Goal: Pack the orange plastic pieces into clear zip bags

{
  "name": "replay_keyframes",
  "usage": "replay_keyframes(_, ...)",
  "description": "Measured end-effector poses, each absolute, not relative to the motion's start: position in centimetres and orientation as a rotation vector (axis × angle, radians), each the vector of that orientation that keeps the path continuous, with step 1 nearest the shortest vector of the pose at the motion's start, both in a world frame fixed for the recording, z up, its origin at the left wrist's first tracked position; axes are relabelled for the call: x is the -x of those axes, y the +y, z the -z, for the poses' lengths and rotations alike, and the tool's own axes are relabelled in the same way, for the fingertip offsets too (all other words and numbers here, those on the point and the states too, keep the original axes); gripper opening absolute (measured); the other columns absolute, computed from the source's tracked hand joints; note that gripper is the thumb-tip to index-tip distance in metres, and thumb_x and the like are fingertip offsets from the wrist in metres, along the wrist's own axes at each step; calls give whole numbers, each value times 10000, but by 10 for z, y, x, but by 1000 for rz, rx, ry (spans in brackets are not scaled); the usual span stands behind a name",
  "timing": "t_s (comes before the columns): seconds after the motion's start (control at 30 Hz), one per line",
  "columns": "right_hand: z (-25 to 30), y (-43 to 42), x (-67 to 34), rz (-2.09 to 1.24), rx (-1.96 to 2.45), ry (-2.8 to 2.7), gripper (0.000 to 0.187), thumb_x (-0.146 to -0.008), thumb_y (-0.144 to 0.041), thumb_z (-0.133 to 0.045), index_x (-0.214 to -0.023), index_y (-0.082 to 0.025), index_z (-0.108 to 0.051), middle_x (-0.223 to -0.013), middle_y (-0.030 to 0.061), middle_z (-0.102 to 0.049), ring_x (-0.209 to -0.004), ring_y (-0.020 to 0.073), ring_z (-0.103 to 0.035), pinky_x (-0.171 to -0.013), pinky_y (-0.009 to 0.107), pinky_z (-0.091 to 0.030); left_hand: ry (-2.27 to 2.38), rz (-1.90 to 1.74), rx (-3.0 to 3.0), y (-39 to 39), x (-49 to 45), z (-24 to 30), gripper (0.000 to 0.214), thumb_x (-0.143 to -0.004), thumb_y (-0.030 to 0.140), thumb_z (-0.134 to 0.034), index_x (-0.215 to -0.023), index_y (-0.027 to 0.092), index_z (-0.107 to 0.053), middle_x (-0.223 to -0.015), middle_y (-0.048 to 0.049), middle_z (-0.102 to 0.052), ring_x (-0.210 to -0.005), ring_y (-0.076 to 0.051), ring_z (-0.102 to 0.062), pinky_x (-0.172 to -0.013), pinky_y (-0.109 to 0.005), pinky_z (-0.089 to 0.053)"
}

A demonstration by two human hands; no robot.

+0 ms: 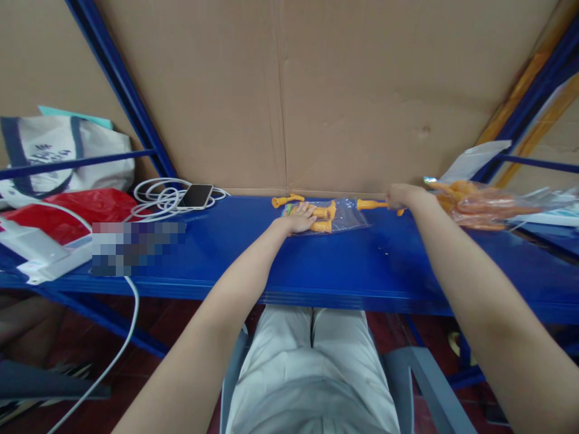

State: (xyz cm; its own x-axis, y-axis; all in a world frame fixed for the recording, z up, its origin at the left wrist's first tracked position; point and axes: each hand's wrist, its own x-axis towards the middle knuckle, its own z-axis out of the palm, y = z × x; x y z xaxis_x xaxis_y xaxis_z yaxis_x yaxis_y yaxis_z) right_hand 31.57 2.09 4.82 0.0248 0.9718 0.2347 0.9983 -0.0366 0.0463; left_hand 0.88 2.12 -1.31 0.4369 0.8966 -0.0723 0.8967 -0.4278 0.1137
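Observation:
My left hand lies with its fingers stretched out over a clear plastic bag. Inside that bag are several yellow-orange plastic pieces. Just behind the hand rests a loose yellow-orange piece with a flared, ring-like end. To the right, my right hand is closed around a slender yellow-orange plastic piece. That piece sticks out to the left of the fist, and a bit of orange shows below the hand. The fingertips of this hand are hidden.
Bagged orange pieces are piled on the right of the blue table. At left are a phone, coiled white cable, a red bag and a canvas tote. Cardboard walls the back.

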Motion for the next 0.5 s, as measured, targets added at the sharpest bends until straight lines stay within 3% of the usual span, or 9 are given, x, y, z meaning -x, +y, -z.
replay_keyframes(0.1, -35, -4, -300, 184, 2337, -2155, 114, -758, -158, -664, -843, -161, -740, -740, 100, -725, -774, 240, -709, -689, 319, -528, 1612, 0, -2562, 24, -9, 14, 669, -972, 476, -137, -1588, 217, -151, -1658, -50, -12, -1518, -253, 15, -1213, -515, -103)
replay_keyframes(0.27, -25, -18, -292, 136, 2113, -2182, 118, -785, -177, -642, -864, -194, -728, -735, 30, -733, -737, 178, -695, -640, 234, -490, 1613, -23, -2575, 25, -9, 17, 670, -974, 457, -154, -1584, 180, -172, -1657, -53, -45, -1520, -240, 11, -1220, -467, -118)
replay_keyframes(0.5, -40, -35, -298, -14, 1943, -2107, 129, -819, -183, -604, -885, -166, -713, -659, 17, -701, -627, 153, -669, -604, 223, -477, 1628, -87, -2577, 25, -7, 20, 663, -976, 462, -142, -1584, 200, -169, -1661, -44, -37, -1524, -228, 15, -1220, -464, -100)
